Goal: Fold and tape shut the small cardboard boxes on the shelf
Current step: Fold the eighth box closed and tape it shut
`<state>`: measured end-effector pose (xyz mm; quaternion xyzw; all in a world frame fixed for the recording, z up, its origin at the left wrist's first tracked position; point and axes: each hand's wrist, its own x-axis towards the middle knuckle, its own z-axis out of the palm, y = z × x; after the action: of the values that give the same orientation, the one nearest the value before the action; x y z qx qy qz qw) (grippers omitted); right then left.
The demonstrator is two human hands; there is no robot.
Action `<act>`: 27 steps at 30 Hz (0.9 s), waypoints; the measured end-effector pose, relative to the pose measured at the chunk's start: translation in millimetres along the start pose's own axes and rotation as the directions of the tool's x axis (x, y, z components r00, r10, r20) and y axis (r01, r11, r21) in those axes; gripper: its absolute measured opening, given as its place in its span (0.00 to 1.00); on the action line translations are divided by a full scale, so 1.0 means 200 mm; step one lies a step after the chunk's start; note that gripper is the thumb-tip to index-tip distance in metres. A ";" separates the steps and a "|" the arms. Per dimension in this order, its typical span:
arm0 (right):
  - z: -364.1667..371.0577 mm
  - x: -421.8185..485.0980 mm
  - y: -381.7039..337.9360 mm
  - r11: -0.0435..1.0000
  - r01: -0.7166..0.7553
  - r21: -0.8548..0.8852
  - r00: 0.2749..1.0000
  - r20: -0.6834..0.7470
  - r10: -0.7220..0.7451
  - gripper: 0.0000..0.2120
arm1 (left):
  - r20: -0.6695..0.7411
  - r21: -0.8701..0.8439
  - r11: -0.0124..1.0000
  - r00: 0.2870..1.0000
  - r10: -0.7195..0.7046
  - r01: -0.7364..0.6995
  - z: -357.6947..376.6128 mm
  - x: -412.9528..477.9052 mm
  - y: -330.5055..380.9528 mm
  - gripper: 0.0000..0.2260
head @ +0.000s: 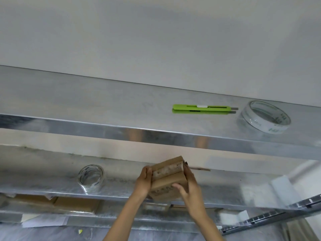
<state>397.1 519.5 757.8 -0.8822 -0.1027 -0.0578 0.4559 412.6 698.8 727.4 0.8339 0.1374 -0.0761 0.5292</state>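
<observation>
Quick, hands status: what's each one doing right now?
Left hand: open, fingers flat against the left side of the cardboard box.
Right hand: gripping the box, thumb across its front.

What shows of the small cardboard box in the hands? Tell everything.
The small brown cardboard box is plain card, flaps folded shut, with a whitish scuffed band across its upper face and dark print lower down. It is tilted before the steel shelf. The left hand presses flat on its left side; the right hand grips its right side, thumb in front.
</observation>
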 end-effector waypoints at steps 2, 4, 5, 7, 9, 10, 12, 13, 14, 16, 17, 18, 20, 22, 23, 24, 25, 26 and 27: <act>0.00 0.02 -0.02 0.893 0.247 -0.376 0.968 0.065 -0.241 0.36 | 0.077 -0.073 0.995 0.995 -0.061 0.067 0.05 0.00 -0.03 0.22; 0.06 0.02 -0.06 0.684 0.376 -0.625 0.925 0.208 -0.318 0.37 | 0.154 -0.184 0.975 0.983 -0.100 0.128 0.07 -0.01 0.04 0.20; 0.10 0.01 -0.08 0.653 0.370 -0.661 0.928 0.233 -0.290 0.37 | 0.192 -0.294 0.947 0.978 -0.079 0.134 0.06 -0.01 0.09 0.20; 0.16 -0.01 -0.13 0.691 0.314 -0.651 0.949 0.227 -0.217 0.37 | 0.173 -0.399 0.909 0.983 -0.058 0.124 0.05 -0.03 0.18 0.24; 0.15 0.00 -0.10 0.704 0.301 -0.644 0.954 0.197 -0.228 0.35 | 0.181 -0.484 0.866 0.983 -0.040 0.124 0.08 -0.05 0.22 0.20; 0.13 0.00 -0.08 0.689 0.318 -0.651 0.948 0.201 -0.247 0.34 | 0.142 -0.466 0.879 0.989 -0.042 0.104 0.10 -0.06 0.22 0.20; 0.08 -0.01 -0.06 0.637 0.389 -0.666 0.921 0.275 -0.275 0.32 | 0.103 -0.446 0.892 0.994 -0.027 0.071 0.14 -0.08 0.20 0.23; 0.06 -0.01 -0.05 0.630 0.411 -0.659 0.912 0.307 -0.273 0.30 | 0.091 -0.451 0.890 0.995 -0.029 0.067 0.15 -0.08 0.20 0.23; 0.03 -0.01 -0.05 0.636 0.405 -0.657 0.914 0.319 -0.251 0.30 | 0.075 -0.455 0.889 0.997 -0.028 0.059 0.15 -0.08 0.20 0.22; -0.02 -0.01 -0.02 0.653 0.333 -0.680 0.939 0.304 -0.162 0.30 | 0.047 -0.428 0.903 0.999 -0.018 0.036 0.16 -0.06 0.18 0.22; -0.04 -0.02 -0.01 0.678 0.290 -0.676 0.951 0.280 -0.128 0.31 | 0.042 -0.414 0.910 0.999 -0.008 0.024 0.16 -0.05 0.18 0.22; -0.05 -0.03 0.01 0.713 0.257 -0.652 0.960 0.255 -0.113 0.32 | 0.039 -0.400 0.916 0.999 0.013 0.004 0.16 -0.06 0.18 0.22; -0.03 -0.06 0.03 0.846 0.167 -0.507 0.982 0.164 -0.095 0.36 | 0.038 -0.421 0.907 0.999 0.026 -0.008 0.17 -0.07 0.18 0.19; -0.01 -0.10 0.01 0.953 0.045 -0.300 0.995 0.097 -0.017 0.41 | 0.031 -0.470 0.882 0.999 0.015 0.001 0.15 -0.06 0.17 0.15; 0.00 -0.11 0.00 0.981 0.017 -0.195 0.998 0.061 -0.005 0.43 | 0.017 -0.501 0.866 1.000 0.010 -0.001 0.13 -0.06 0.15 0.14; 0.01 -0.12 -0.02 0.994 0.008 -0.105 0.999 0.040 -0.004 0.44 | 0.003 -0.557 0.830 1.000 -0.001 0.003 0.11 -0.06 0.13 0.13; 0.01 -0.12 -0.04 0.999 0.015 -0.041 0.999 0.036 -0.014 0.44 | -0.008 -0.589 0.808 1.000 -0.015 0.007 0.08 -0.06 0.11 0.13; 0.01 -0.11 -0.05 0.998 0.051 -0.038 0.997 0.052 -0.049 0.43 | -0.017 -0.621 0.784 1.000 -0.026 0.010 0.05 -0.06 0.09 0.13; 0.02 -0.10 -0.06 0.988 0.119 -0.101 0.991 0.075 -0.112 0.40 | -0.033 -0.617 0.787 0.999 -0.025 0.000 0.03 -0.06 0.05 0.13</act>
<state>374.8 526.9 761.5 -0.8990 -0.1663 -0.0590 0.4009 403.8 687.2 737.0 0.6159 0.1705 -0.0143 0.7690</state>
